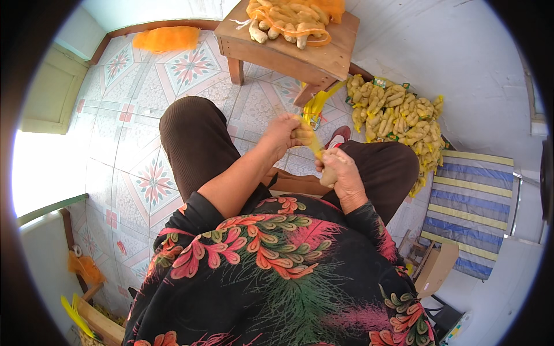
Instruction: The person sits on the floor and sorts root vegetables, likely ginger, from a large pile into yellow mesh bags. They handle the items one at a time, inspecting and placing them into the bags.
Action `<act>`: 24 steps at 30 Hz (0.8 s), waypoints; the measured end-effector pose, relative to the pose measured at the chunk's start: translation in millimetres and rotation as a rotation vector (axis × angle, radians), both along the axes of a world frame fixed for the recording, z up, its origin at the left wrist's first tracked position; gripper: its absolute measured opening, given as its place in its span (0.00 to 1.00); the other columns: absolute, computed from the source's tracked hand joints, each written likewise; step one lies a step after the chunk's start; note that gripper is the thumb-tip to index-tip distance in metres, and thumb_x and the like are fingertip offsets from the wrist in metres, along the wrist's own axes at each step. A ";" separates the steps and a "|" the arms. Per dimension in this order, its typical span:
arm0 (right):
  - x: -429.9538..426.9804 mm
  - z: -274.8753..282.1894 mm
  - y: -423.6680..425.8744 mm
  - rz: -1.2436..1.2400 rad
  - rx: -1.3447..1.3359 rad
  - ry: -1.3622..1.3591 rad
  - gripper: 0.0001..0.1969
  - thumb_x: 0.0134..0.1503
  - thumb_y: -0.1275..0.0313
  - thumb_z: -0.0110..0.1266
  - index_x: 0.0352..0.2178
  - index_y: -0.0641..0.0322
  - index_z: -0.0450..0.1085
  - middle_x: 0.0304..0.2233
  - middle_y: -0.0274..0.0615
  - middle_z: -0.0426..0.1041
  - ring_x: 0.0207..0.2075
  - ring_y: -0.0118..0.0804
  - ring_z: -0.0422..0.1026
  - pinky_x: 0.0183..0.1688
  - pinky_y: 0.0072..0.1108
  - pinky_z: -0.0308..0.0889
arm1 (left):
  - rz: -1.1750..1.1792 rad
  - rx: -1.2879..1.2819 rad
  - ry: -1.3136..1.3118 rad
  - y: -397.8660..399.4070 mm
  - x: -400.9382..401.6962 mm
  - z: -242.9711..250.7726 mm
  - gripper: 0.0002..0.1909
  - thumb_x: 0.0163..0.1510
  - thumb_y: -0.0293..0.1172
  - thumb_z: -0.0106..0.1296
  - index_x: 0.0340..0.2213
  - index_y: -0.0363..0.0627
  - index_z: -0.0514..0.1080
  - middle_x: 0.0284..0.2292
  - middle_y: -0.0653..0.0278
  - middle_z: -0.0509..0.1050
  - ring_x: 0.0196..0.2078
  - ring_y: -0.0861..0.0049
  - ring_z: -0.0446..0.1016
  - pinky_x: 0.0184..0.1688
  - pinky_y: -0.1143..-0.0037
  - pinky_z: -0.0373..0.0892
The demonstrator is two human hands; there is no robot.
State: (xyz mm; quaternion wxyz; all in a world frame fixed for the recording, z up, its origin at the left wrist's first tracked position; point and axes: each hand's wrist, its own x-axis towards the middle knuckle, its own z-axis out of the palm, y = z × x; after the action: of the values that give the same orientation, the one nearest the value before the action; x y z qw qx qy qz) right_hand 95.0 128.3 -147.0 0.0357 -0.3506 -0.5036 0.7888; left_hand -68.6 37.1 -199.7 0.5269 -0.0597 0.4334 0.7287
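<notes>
A narrow yellow mesh bag (pixel 316 145) is stretched between my two hands above my lap. My left hand (pixel 285 133) grips its upper end, and part of the mesh lies over the fingers. Lower down and to the right, my right hand (pixel 344 173) is closed around a pale, knobby root vegetable (pixel 329 177), with the bag's other end pinched at the thumb. Whether the root is inside the mesh I cannot tell. Beyond the hands, a bundle of yellow mesh bags (pixel 312 111) with a red tie hangs by the table leg.
A wooden table (pixel 285 54) ahead bears an orange net sack (pixel 298 19) of loose roots. Several filled yellow mesh bags (pixel 394 108) are heaped against the right wall. Orange netting (pixel 166 39) lies on the tiled floor (pixel 156 181). A striped panel (pixel 469 212) and a cardboard box (pixel 437 268) are at right.
</notes>
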 end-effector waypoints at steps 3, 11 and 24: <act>-3.8 -0.7 -12.4 0.158 0.033 -0.034 0.08 0.52 0.69 0.54 0.31 0.63 0.67 0.28 0.38 0.72 0.28 0.26 0.69 0.31 0.15 0.64 | 0.075 0.270 -0.193 -4.5 -9.6 -3.5 0.05 0.56 0.26 0.37 0.29 0.42 0.64 0.19 0.68 0.65 0.15 0.81 0.63 0.18 0.81 0.62; 8.2 -6.8 -12.8 0.324 -0.045 -0.141 0.16 0.56 0.59 0.48 0.31 0.65 0.68 0.29 0.39 0.72 0.30 0.27 0.70 0.33 0.15 0.64 | 0.021 -0.093 0.248 -5.5 -13.2 20.2 0.04 0.56 0.30 0.41 0.27 0.46 0.62 0.15 0.75 0.56 0.11 0.87 0.51 0.12 0.82 0.48; -18.8 38.3 25.6 0.118 -0.098 0.242 0.23 0.53 0.62 0.57 0.45 0.70 0.65 0.41 0.40 0.71 0.41 0.29 0.70 0.44 0.20 0.66 | -0.065 -0.174 0.464 -2.0 -6.3 0.5 0.06 0.55 0.32 0.46 0.28 0.44 0.66 0.19 0.70 0.67 0.15 0.85 0.62 0.14 0.82 0.57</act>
State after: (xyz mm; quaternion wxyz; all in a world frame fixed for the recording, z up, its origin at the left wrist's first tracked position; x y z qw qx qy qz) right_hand 76.2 153.9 -108.8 0.0326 -0.2241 -0.4764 0.8496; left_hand -74.9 35.1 -199.2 0.4294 0.0782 0.6055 0.6655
